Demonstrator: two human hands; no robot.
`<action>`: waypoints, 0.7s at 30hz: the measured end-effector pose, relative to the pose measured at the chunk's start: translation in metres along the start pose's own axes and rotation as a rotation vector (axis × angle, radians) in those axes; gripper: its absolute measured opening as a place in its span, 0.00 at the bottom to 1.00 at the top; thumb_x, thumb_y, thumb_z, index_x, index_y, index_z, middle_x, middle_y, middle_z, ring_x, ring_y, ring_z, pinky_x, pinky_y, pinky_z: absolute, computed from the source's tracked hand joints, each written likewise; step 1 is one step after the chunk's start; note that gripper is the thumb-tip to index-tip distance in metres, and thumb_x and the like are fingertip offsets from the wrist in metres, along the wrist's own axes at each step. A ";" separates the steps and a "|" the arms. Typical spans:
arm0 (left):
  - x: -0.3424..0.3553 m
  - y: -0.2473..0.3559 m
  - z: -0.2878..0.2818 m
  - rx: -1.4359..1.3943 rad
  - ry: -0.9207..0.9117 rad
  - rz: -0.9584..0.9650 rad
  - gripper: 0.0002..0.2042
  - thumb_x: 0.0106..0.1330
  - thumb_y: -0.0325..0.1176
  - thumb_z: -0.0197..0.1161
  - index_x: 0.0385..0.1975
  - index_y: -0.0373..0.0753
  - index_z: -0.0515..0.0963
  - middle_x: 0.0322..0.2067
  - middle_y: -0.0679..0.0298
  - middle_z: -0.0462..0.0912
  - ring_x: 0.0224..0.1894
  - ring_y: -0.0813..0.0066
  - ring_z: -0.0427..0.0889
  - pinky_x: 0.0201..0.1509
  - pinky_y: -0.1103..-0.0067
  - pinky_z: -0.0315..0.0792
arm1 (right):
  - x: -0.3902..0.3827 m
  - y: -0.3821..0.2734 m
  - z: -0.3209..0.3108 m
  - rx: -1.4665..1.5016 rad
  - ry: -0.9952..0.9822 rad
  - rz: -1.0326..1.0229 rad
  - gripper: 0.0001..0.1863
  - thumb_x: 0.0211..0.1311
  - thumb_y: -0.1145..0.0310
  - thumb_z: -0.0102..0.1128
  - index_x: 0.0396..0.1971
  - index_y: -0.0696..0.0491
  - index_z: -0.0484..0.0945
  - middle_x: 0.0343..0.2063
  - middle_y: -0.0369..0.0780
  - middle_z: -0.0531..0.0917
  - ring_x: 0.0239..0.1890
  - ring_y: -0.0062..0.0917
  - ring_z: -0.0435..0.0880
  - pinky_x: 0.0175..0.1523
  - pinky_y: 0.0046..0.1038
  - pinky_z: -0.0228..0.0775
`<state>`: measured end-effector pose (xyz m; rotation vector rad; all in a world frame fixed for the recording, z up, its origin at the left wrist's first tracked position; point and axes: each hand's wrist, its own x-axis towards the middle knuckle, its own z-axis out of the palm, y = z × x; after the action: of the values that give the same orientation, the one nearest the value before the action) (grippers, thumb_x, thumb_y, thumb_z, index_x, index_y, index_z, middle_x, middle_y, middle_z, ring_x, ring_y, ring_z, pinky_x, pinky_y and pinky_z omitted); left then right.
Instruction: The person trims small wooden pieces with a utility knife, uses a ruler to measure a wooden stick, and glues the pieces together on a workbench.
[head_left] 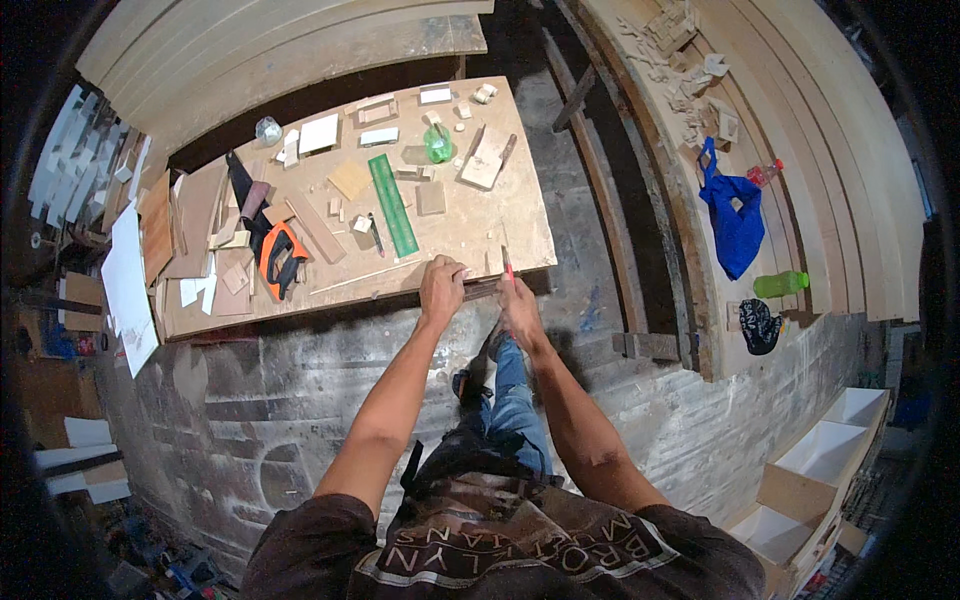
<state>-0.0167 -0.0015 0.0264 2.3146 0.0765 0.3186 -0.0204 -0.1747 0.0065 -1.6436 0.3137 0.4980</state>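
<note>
Head view, cluttered plywood workbench (480,235), concrete floor (250,390), right hand (518,305) grip clamped on red pencil (507,264)

L hand (441,287) pressed flat on dark strip (478,290) at near edge of workbench (520,225) | R hand (519,305) gripped red pencil (508,266), tip up, beside strip | green ruler (392,204) mid-bench | orange-handled saw (278,255) bench left

My workbench (470,235): a low wooden board top. On it lie a green ruler (392,205), a green bottle (437,145), an orange-handled tool (280,258), a pen (375,233), a wood strip (315,229) and scattered offcut blocks (431,198).
</note>
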 end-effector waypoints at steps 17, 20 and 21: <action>0.012 -0.008 0.007 0.047 -0.049 0.018 0.05 0.56 0.27 0.62 0.29 0.35 0.84 0.32 0.58 0.80 0.40 0.56 0.79 0.47 0.67 0.73 | -0.012 0.019 0.036 -0.348 0.023 -0.251 0.32 0.75 0.46 0.31 0.40 0.62 0.74 0.29 0.56 0.79 0.35 0.53 0.78 0.43 0.46 0.66; 0.010 -0.013 0.006 0.032 -0.032 0.008 0.05 0.56 0.27 0.63 0.28 0.36 0.84 0.32 0.58 0.81 0.40 0.56 0.79 0.47 0.67 0.73 | -0.011 0.021 0.042 -0.290 0.001 -0.124 0.32 0.74 0.46 0.32 0.42 0.62 0.74 0.32 0.58 0.79 0.37 0.56 0.77 0.44 0.46 0.66; 0.010 -0.013 0.006 0.036 -0.029 0.006 0.04 0.56 0.27 0.63 0.27 0.36 0.84 0.31 0.59 0.80 0.40 0.57 0.79 0.46 0.67 0.73 | -0.010 0.023 0.043 -0.301 0.007 -0.145 0.32 0.74 0.46 0.32 0.43 0.63 0.74 0.32 0.58 0.79 0.38 0.56 0.77 0.45 0.46 0.66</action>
<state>-0.0045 0.0047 0.0153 2.3547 0.0611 0.2894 -0.0462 -0.1366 -0.0114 -1.9445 0.1264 0.4443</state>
